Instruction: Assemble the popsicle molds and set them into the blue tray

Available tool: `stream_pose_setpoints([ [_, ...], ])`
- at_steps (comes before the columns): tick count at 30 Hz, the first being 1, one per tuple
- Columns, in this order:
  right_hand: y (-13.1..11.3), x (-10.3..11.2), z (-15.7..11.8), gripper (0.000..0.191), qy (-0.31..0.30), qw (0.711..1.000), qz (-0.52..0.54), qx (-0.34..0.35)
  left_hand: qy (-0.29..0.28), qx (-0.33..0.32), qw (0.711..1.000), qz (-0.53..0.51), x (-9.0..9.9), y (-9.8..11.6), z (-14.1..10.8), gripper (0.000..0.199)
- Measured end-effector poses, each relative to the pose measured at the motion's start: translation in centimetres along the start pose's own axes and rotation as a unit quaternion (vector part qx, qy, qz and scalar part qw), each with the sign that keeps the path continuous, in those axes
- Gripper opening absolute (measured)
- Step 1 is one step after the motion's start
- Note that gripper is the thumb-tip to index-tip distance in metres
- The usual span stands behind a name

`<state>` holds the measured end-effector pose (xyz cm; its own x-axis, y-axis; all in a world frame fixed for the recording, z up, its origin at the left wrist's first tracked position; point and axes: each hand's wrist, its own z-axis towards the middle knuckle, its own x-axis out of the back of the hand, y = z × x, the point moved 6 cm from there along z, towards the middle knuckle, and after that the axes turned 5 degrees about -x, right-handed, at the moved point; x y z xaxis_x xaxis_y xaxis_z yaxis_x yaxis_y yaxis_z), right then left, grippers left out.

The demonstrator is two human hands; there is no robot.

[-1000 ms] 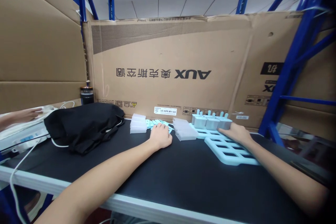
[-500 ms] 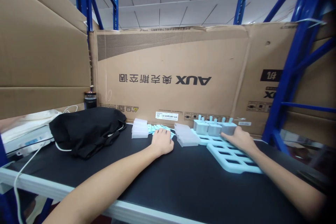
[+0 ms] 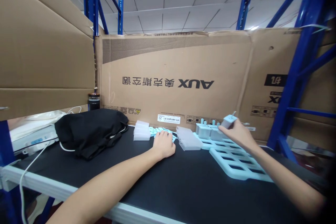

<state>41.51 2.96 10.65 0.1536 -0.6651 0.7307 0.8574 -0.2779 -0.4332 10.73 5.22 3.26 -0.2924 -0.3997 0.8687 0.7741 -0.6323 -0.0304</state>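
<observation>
My right hand (image 3: 236,131) grips a popsicle mold (image 3: 229,121) with a pale blue lid, tilted and raised above a light blue rack (image 3: 243,168) with rectangular openings. Several more lidded molds (image 3: 203,131) stand upright at the rack's back left. My left hand (image 3: 164,143) rests on the dark table at the edge of a pile of small light blue pieces (image 3: 154,131); its fingertips touch the pile, and whether they pinch a piece is hidden. Translucent empty molds lie on both sides of the pile, one group at the left (image 3: 142,131), another at the right (image 3: 188,138).
A black cloth bag (image 3: 90,131) lies on the table's left side, with a white cable and a dark jar (image 3: 93,101) behind. A large cardboard panel (image 3: 168,63) closes off the back. Blue rack posts (image 3: 296,77) stand at the right.
My right hand has lifted a mold up from the rack and tilted it. My left hand stays at the pile. The camera view has shifted slightly.
</observation>
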Motion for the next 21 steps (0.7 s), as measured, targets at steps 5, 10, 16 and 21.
stream_pose_setpoints([
  [5, -8.5, -1.9, -2.1, 0.028, -0.087, 0.987, 0.006, 0.136, -0.011, -0.028, 1.000, -0.007, 1.5, -0.3, -1.8, 0.026],
  [10, -16.2, -5.5, -3.3, 0.039, -0.157, 0.937, -0.180, 0.256, -0.038, -0.083, 0.995, -0.051, 2.9, -1.7, -4.8, 0.020],
  [16, -20.3, -7.4, -3.2, 0.065, -0.199, 0.910, -0.248, 0.266, -0.064, -0.085, 0.991, -0.076, 2.3, -2.3, -5.0, 0.021],
  [21, -22.0, -7.2, -4.2, 0.076, -0.237, 0.888, -0.269, 0.287, -0.066, -0.101, 0.990, -0.076, 2.2, -2.1, -4.9, 0.023],
])
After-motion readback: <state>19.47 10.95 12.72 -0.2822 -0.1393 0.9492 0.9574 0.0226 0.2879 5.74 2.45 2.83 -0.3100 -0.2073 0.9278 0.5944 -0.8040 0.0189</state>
